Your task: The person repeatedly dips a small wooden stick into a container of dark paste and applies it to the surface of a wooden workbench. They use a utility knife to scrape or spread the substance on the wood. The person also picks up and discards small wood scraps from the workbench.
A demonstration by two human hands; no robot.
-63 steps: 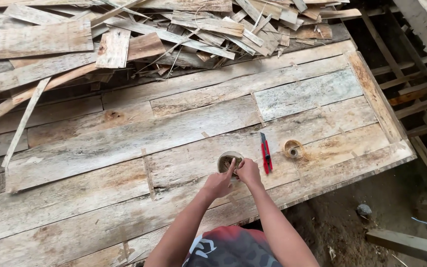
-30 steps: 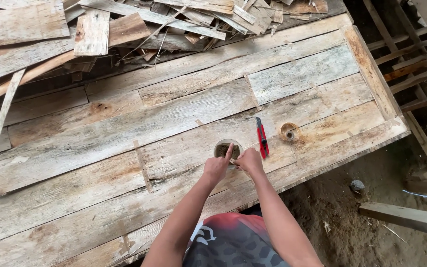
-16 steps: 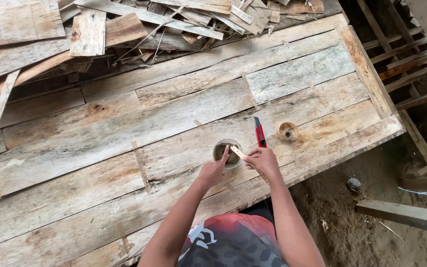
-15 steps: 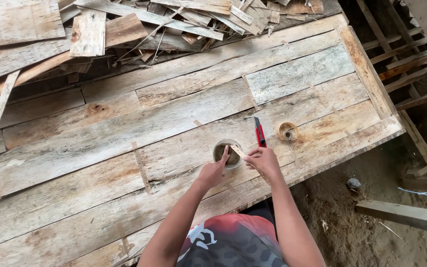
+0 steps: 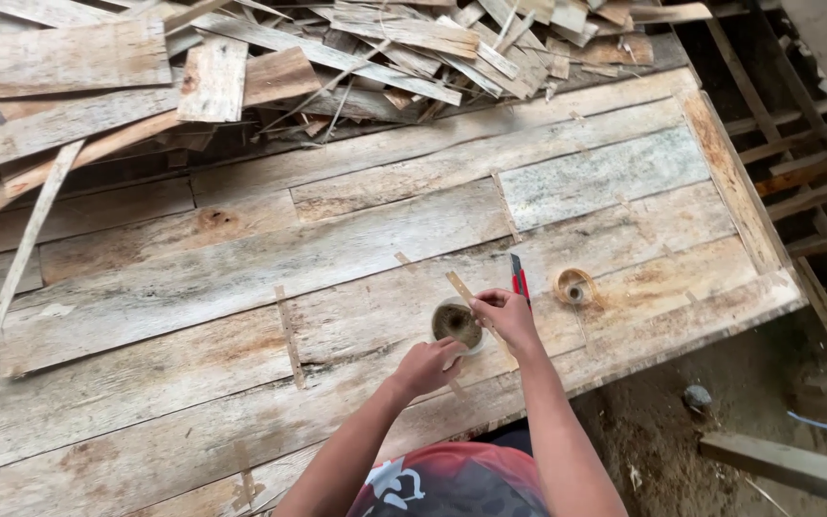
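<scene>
On the far left, behind the workbench (image 5: pixel 193 287), lies a loose pile of thin wood strips (image 5: pixel 337 57), well apart from both hands. The bench is made of old grey and brown planks, rough and stained.

The left hand (image 5: pixel 425 366) rests on the bench with the fingers curled in; they touch the near edge of a small round jar (image 5: pixel 457 324), but whether they really clasp it I cannot tell. The jar stands upright on the planks, between the two hands. It has a pale rim, it is without cover, and inside it is a dark brownish content that looks thick.

Just right of the jar is the right hand (image 5: pixel 504 316). Its fingers are closed around a thin flat wooden strip (image 5: pixel 463 290), pale in colour. The strip goes slanted up and to the left from the fingertips, passing over the far rim of the jar.

Just beyond the right fingers lies a red utility knife (image 5: pixel 520 278), flat on the bench. Further right, apart from the fingers, is a round lid (image 5: pixel 573 286), orange-brown.
</scene>
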